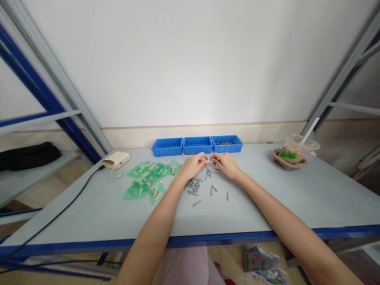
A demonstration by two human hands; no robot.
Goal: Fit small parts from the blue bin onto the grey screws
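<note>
My left hand point(193, 164) and my right hand point(226, 163) are close together just in front of the blue bins, fingertips pinched. Whatever is between the fingers is too small to make out. Below and between them lies a loose group of grey screws point(208, 172). A denser pile of screws point(193, 184) sits beside my left wrist, partly hidden by the forearm. Several single screws, one of them a lone screw point(196, 203), are scattered nearer the front edge. Green plastic bags point(145, 178) with small parts inside lie left of my left arm.
Three blue bins line the wall: the left bin point(167, 147), the middle bin point(197, 146) and the right bin point(227, 145), which holds small metal pieces. A cream device point(116, 159) with a black cable stands left. A drink cup point(294, 149) in a cardboard holder point(289, 163) stands right.
</note>
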